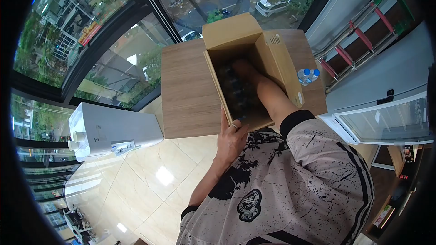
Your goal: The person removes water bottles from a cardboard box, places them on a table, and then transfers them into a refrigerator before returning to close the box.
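Box: an open cardboard box (236, 41) stands on the desk (190, 90), reaching from the far edge to the near edge, its long axis running away from the person.
Contents: dark bottles (231, 86) packed inside, hard to make out in the shadow.
Right hand (243, 69): plunged deep into the box, down among the bottles; whether its grip is closed on one I cannot tell.
Left hand (230, 138): at the near wall of the box, thumb hooked over the rim, fingers spread open, holding nothing.
Nearer hand: the right, right among the bottles; the left stays outside.
Beside the box: two blue-capped water bottles (308, 75) near the desk's right edge.
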Motion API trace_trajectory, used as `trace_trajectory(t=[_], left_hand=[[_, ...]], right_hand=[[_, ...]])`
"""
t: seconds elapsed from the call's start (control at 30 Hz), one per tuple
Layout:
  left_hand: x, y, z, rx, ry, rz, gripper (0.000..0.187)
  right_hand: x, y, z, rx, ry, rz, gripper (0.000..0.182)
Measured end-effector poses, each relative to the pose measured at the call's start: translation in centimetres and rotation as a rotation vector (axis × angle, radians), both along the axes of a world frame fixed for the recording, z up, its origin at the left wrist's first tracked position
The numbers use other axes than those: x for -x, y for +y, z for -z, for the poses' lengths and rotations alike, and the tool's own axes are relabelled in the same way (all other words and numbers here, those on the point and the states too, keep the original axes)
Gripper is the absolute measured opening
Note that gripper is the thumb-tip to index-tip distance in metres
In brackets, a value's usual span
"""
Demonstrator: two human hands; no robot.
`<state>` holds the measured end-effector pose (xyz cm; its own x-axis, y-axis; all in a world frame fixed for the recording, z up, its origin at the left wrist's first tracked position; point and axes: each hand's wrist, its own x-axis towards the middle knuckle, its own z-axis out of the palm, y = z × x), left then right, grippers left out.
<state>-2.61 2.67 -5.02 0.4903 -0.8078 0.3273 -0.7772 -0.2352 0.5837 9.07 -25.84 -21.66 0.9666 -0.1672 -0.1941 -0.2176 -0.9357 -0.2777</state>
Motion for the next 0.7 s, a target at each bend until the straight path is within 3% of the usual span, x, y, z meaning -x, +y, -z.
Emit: trace_trajectory(t=[0.1, 0.17, 0.3, 0.37, 0.5, 0.57, 0.7], left_hand=[[0.1, 0.1, 0.2, 0.005, -0.016, 0.013, 0.017], [0.0, 0.1, 0.3, 0.003, -0.009, 0.018, 0.017], [0.2, 0.1, -0.1, 0.008, -0.04, 0.028, 0.018], [0.3, 0.3, -0.1, 0.007, -0.027, 0.028, 0.019], [0.0, 0.5, 0.0, 0.014, -0.033, 0.029, 0.021], [-0.2, 0.8, 0.2, 0.005, -0.02, 0.038, 0.022], [-0.3, 0.8, 0.4, 0.028, -0.037, 0.063, 0.022]], right_hand=[[-0.1, -0.9, 3.3, -0.065, -0.058, -0.001, 0.029], [0.5, -0.9, 4.5, 0.078, -0.457, -0.007, 0.026], [1.5, 0.3, 4.1, 0.21, -0.428, 0.015, 0.027], [1.8, 0.9, 3.6, -0.038, -0.517, 0.142, 0.028], [3.2, 2.0, 1.2, 0.038, -0.299, 0.134, 0.029], [4.3, 2.7, -1.5, 0.093, -0.056, 0.081, 0.03], [4.3, 1.8, -2.2, 0.248, 0.079, -0.026, 0.032]])
